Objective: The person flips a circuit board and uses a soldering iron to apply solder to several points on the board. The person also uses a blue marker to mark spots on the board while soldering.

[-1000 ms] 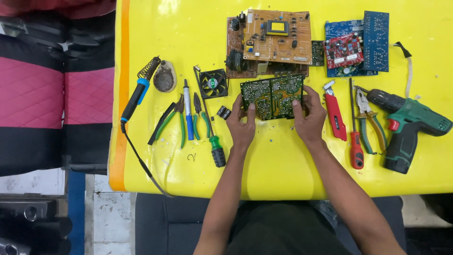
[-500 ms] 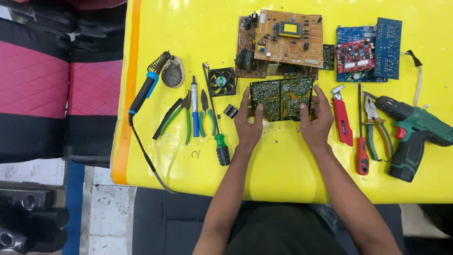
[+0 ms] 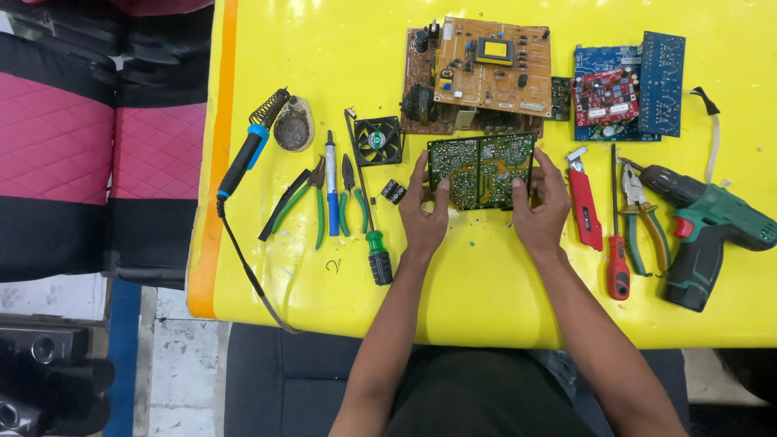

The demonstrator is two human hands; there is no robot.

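Both hands, left hand (image 3: 423,212) and right hand (image 3: 541,207), are pinching a green circuit board (image 3: 481,171) in their grip; a tan board (image 3: 494,66) is lying at twelve o'clock on the yellow desk (image 3: 486,283).

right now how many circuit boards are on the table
At least 6, some overlap: green board held by both hands; tan board over a brown board; red board on a blue board; another blue board far right.

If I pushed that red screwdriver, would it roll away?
Probably a little. The red screwdriver has a rounded handle and thin straight shaft, lying flat on the smooth yellow table, so a sideways push would likely roll it. It should stop soon: pliers lie close on one side, a red cutter on the other.
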